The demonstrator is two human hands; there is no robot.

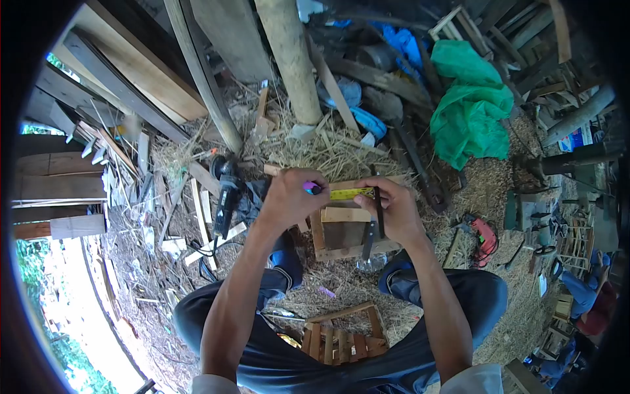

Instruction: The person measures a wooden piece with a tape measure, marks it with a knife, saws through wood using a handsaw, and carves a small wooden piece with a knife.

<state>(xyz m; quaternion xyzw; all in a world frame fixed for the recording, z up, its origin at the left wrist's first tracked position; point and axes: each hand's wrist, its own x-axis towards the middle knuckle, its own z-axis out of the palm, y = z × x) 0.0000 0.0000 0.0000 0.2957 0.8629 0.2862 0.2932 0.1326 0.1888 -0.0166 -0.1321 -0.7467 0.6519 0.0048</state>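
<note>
Above the wooden frame, a short stretch of yellow measuring tape [342,194] runs level between my hands. My left hand [296,192] is closed at its left end, around a small purple and black piece [312,188]; the fingers hide most of it. At the right end, my right hand [395,207] pinches the tape with its thumb and also grips a thin black bar [378,220], which crosses the tape about squarely. Just below lies the wooden frame [317,233], with a light wood strip [346,215] across it and a dark flat blade-like piece [369,240] over its edge.
An angle grinder [226,197] lies to the left, a red power tool [484,241] to the right. Between my legs stands a small slatted wooden piece [338,345]. Green plastic sheeting [469,105], posts, planks and shavings surround me. Another person [590,295] sits at far right.
</note>
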